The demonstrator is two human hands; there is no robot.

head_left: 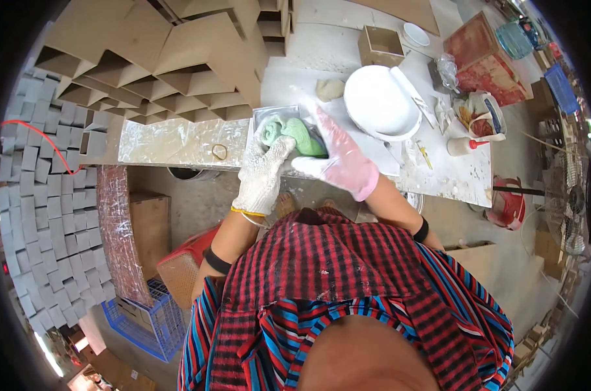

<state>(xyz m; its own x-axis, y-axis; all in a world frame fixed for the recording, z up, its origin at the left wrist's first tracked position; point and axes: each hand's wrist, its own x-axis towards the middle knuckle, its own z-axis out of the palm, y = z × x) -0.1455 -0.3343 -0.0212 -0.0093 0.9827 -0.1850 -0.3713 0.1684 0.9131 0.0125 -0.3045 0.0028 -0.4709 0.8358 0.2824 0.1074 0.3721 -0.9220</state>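
At the tabletop's [453, 180] near edge, a crumpled green cloth [298, 135] lies at a gray box [276, 112]. The white-gloved left hand [259, 174] rests its thumb against the cloth; whether its fingers pinch cannot be told. Alongside, the pink-gloved right hand [345, 159] spreads thumb from fingers.

a workshop, judging by stacked brown cardboard boxes [204, 49], a white-smeared worktable [463, 181] and piled grey boxes [54, 228].
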